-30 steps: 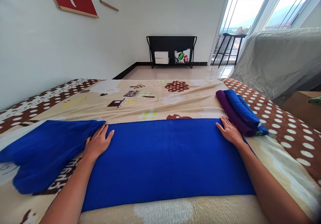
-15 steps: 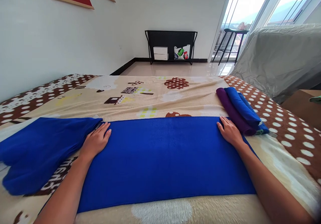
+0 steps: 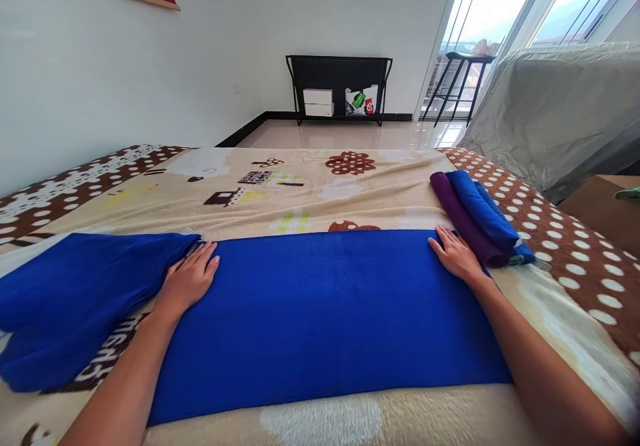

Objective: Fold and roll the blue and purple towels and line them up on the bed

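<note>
A blue towel (image 3: 325, 313) lies spread flat across the patterned blanket in front of me. My left hand (image 3: 193, 274) rests palm down on its far left corner, fingers stretched out. On the far right corner lies my right hand (image 3: 455, 254), also flat with its fingers extended. Left of my left hand, a loosely heaped blue cloth (image 3: 75, 293) touches the towel's edge. Just beyond my right hand sit a rolled purple towel (image 3: 463, 223) and a rolled blue towel (image 3: 485, 209), side by side.
The cream and brown blanket (image 3: 390, 413) covers the bed. A black rack (image 3: 340, 73) with white boxes (image 3: 318, 102) stands by the far wall. At right are a stool (image 3: 457, 79), a sheet-covered bulky object (image 3: 575, 99) and a cardboard box (image 3: 600, 213).
The view has shifted slightly, so the scene sits a little higher and further left. Both hands stay flat on the towel's corners.
</note>
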The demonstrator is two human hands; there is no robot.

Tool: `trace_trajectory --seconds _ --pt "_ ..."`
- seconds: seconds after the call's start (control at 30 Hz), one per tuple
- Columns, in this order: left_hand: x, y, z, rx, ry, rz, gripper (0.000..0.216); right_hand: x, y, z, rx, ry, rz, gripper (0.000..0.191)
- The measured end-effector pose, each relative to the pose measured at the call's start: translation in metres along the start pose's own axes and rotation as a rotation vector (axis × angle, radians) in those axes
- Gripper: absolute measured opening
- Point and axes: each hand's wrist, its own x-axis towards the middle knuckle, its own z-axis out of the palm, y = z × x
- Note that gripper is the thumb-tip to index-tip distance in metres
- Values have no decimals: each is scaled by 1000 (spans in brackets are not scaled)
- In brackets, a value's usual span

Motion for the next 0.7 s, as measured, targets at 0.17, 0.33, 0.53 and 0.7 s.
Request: trace_trajectory --seconds 0.17,0.33,0.53,0.7 --pt "-1 2 -2 5 -3 0 60 10 -3 0 -3 -22 34 75" --pt "-1 1 -1 5 1 3 60 14 -3 1 -2 -35 36 76" --pt "0 -1 1 -4 8 14 59 16 1 4 -5 -23 17 79" --pt "0 -2 0 -19 51 33 58 13 1 6 -13 43 -13 76"
